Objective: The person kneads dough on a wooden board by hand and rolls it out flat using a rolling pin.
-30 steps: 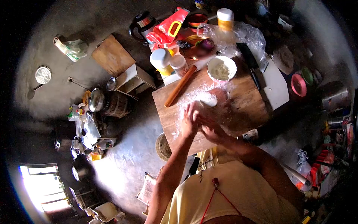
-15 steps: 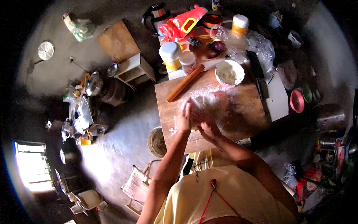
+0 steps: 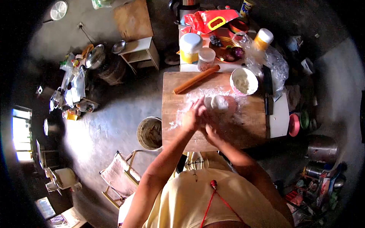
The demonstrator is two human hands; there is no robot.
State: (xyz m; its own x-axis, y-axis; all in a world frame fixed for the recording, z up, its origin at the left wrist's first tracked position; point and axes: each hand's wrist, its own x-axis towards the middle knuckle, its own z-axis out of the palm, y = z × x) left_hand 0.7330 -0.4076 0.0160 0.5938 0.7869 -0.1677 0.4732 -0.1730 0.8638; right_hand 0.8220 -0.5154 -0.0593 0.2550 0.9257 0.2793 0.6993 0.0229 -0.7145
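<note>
My left hand (image 3: 194,115) is over the left part of the floured wooden board (image 3: 247,131), its fingers bent and closed. Close beside it is my right hand (image 3: 213,135), curled inward with its fingers mostly hidden. Whatever lies between the two hands I cannot make out. Just beyond them, pale rounded dough (image 3: 219,102) rests in scattered flour. A wooden rolling pin (image 3: 197,79) lies slanted at the board's far left. The white bowl (image 3: 254,88) at the far right holds pale flour or dough.
A black-handled knife (image 3: 267,91) lies along the board's right edge. Behind stand a white-lidded jar (image 3: 191,47), a small clear tub (image 3: 206,57), a red bag (image 3: 207,21) and a plate with vegetables (image 3: 222,59). A bucket (image 3: 139,133) and folding chair (image 3: 121,173) are on the left.
My left hand's upright, extended fingers have bent and closed in toward my right hand. The view has shifted, so the pale dough beyond my hands shows more clearly.
</note>
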